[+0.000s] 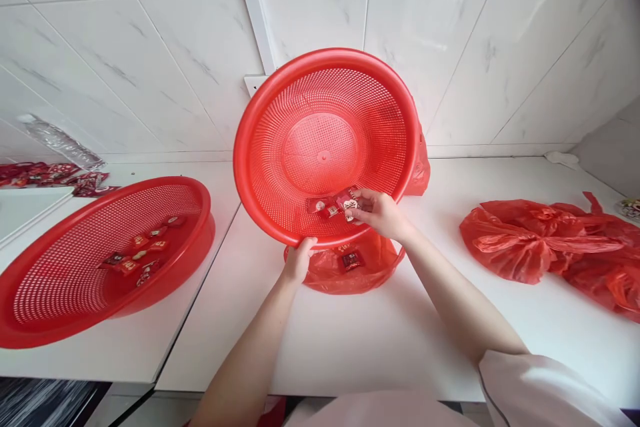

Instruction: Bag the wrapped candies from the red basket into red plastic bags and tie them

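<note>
A red plastic mesh basket [323,140] is tipped toward me, its near rim low and its far rim raised. My left hand [300,259] grips that near rim, thumb over the edge. Inside the basket, my right hand [377,212] is closed on a small red candy packet [350,205] with white print. More red packets [325,207] lie beside its fingertips on the basket's lower wall. Below the rim sits an open red plastic bag [325,278], with a dark red packet [352,260] showing in it. The bag's far part is hidden behind the basket.
At left, another red mesh basket [200,247] leans with several small packets [135,260] inside. Tied red bags [520,240] lie on the right of the white counter [390,347]. A clear bottle [63,140] and red packets [45,175] are at the far left, near the tiled wall.
</note>
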{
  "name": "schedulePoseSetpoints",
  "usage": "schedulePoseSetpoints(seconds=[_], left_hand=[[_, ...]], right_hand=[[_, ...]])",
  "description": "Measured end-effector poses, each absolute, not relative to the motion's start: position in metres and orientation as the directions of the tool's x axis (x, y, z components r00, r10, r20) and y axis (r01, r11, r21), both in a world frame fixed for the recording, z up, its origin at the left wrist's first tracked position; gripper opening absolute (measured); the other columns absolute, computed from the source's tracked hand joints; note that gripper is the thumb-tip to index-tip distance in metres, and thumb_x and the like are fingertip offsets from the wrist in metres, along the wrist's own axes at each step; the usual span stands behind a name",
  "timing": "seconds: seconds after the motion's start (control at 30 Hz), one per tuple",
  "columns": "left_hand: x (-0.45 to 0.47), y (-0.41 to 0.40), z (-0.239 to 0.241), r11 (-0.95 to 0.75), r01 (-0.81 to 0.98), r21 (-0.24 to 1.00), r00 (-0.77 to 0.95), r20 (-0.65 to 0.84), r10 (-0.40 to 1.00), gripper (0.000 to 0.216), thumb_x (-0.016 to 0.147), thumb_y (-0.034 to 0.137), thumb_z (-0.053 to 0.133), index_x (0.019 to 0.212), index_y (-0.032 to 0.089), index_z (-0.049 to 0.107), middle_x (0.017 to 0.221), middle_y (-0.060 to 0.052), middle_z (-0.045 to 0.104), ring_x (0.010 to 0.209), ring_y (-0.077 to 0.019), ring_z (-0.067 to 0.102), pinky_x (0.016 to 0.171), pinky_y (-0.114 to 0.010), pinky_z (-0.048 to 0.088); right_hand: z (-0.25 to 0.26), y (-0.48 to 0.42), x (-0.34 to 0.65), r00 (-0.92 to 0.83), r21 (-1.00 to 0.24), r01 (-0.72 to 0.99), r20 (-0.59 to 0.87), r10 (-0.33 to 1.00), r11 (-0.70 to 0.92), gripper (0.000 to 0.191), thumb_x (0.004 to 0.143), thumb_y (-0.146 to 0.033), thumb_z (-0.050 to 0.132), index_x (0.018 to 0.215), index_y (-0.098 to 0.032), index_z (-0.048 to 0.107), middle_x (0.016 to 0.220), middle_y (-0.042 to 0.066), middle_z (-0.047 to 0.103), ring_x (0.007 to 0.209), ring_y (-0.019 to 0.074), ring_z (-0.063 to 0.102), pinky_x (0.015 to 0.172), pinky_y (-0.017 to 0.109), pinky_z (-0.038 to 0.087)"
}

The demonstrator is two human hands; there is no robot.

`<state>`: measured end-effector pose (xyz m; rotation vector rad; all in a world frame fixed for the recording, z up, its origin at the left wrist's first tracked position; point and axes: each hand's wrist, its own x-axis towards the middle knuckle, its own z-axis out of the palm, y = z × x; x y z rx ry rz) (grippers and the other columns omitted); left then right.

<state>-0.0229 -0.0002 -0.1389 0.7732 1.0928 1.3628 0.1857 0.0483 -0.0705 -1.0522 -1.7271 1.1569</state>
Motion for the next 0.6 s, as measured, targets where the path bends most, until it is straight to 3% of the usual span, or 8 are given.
schedulePoseSetpoints(seconds=[0.1,0.2,0.3,0.4,0.6], left_hand=[[-0.025,0.003,-0.134,0.065,-0.381,0.922,-0.171,-0.139,0.975,0.019,0.063,0.028,0.068,0.079,0.017,0.065,0.086,-0.006,0.07,0.101,-0.0318,0.065,0.085,-0.044,0.054],[-0.027,0.006,-0.126,0.012,-0.44,0.898,-0.16,-0.092,0.983,0.027,0.064,0.026,0.064,0.089,0.017,0.066,0.094,-0.007,0.071,0.102,-0.0315,0.066,0.086,-0.046,0.054],[-0.029,0.008,-0.121,-0.003,-0.477,0.879,-0.144,-0.074,0.987,0.034,0.065,0.024,0.061,0.099,0.016,0.065,0.098,-0.008,0.071,0.102,-0.0304,0.066,0.087,-0.046,0.054],[-0.032,0.01,-0.121,-0.026,-0.483,0.875,-0.171,-0.065,0.983,0.04,0.065,0.021,0.061,0.105,0.017,0.063,0.1,-0.006,0.071,0.102,-0.0289,0.066,0.088,-0.046,0.053],[-0.032,0.006,-0.125,-0.001,-0.453,0.891,-0.141,-0.071,0.987,0.023,0.066,0.022,0.063,0.088,0.016,0.065,0.091,-0.005,0.071,0.101,-0.0295,0.066,0.088,-0.044,0.053]], right_hand=[[-0.064,0.047,0.19,-0.37,-0.989,0.081,0.089,0.925,0.127,0.037,0.073,-0.042,0.075,0.096,-0.016,0.062,0.084,0.003,0.068,0.074,0.0161,0.066,0.07,0.031,0.058],[-0.053,0.042,0.197,-0.449,-0.975,0.174,0.044,0.893,0.136,0.028,0.074,-0.037,0.074,0.09,-0.016,0.064,0.074,0.001,0.068,0.068,0.0151,0.065,0.067,0.029,0.056],[-0.046,0.038,0.204,-0.633,-0.886,0.363,-0.008,0.774,0.288,0.016,0.081,-0.028,0.065,0.092,-0.018,0.069,0.078,0.0,0.071,0.072,0.0158,0.066,0.07,0.028,0.053],[-0.048,0.036,0.205,-0.709,-0.746,0.498,-0.057,0.703,0.442,0.019,0.082,-0.018,0.06,0.097,-0.021,0.071,0.091,0.001,0.074,0.08,0.0165,0.067,0.074,0.027,0.052],[-0.055,0.037,0.193,-0.521,-0.607,0.546,0.293,0.801,0.577,0.02,0.093,-0.023,0.049,0.1,-0.017,0.067,0.093,0.006,0.072,0.079,0.0163,0.066,0.076,0.029,0.051]])
